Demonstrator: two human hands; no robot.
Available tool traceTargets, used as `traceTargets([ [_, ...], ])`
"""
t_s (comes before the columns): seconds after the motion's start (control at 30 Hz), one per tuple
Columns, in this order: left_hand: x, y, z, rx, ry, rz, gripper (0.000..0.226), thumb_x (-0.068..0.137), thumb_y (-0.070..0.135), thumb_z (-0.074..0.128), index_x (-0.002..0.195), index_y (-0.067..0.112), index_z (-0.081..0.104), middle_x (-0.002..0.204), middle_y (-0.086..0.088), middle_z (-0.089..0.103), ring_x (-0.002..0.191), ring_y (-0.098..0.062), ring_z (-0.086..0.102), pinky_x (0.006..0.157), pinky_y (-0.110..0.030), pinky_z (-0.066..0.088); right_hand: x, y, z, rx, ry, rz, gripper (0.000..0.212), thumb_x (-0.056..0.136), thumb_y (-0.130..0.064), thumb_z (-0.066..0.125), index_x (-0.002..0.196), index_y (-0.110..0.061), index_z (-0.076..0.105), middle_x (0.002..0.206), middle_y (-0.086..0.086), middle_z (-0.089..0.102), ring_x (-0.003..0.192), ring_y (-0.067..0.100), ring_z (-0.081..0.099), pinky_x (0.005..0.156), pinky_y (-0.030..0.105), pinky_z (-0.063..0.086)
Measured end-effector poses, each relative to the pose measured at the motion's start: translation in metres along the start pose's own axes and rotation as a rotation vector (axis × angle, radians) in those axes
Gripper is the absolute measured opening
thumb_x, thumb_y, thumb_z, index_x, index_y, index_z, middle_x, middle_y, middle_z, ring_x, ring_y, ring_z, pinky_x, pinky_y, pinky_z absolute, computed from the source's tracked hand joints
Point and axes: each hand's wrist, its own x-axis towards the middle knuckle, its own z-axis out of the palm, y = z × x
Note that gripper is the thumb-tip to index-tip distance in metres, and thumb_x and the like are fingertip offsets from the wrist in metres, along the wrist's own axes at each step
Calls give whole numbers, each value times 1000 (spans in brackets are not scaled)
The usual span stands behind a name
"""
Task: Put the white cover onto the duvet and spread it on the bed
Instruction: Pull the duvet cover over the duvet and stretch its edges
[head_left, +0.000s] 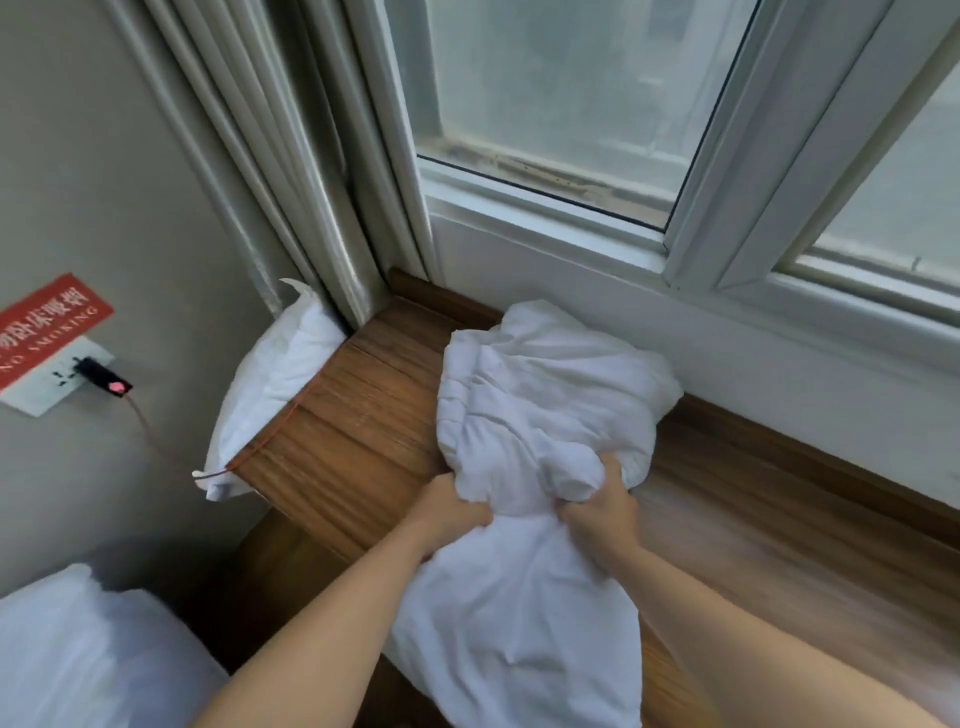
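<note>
Gripped with both hands at once: white bedding bundle (545, 395), bunched on the wooden window ledge (343, 441) and pressed against the white wall under the window (561, 104). Left hand (452, 512) clamped on the bundle's lower left fold, fingers curled into the cloth. Right hand (602, 512) clamped on the lower right, fingers buried in the fabric, thumb over a puckered knot of it. Hung from between the two grips toward the camera: a smoother white sheet of the same cloth, possibly the cover rather than the duvet, though hard to tell from this angle. Wedged upright beside the ledge's left end, against the grey curtain (291, 156): a white pillow (270, 384). Plugged into the wall socket (47, 384) under the red no-smoking sign (47, 322): a black charger (104, 376), its orange cable trailing across the pillow. Visible at the lower left corner: white bed linen (78, 654).
</note>
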Motion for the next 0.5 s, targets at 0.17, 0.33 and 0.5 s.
traceTargets([
  [0.17,-43,-34,-27,-91,162,41,45,63,43,81,106,31,75,99,16,76,95,-7,72,91,-40,59,-34,-32,13,32,-82,-177,61,79,-23,68,127,-47,38,106,-13,63,101,22,63,87,45,56],
  [0.33,-116,-63,-85,-191,395,71,27,72,37,82,96,30,73,92,15,76,89,-6,71,86,-38,59,-76,-92,55,39,-183,-389,58,81,-27,71,122,-49,38,108,-16,62,102,19,63,86,43,55],
  [0.5,-203,-118,-145,-329,664,71,29,73,33,85,96,33,67,95,16,72,91,-8,69,74,-27,54,-142,-164,118,47,-322,-591,58,79,-27,75,123,-44,43,103,-13,64,92,13,63,72,30,48],
])
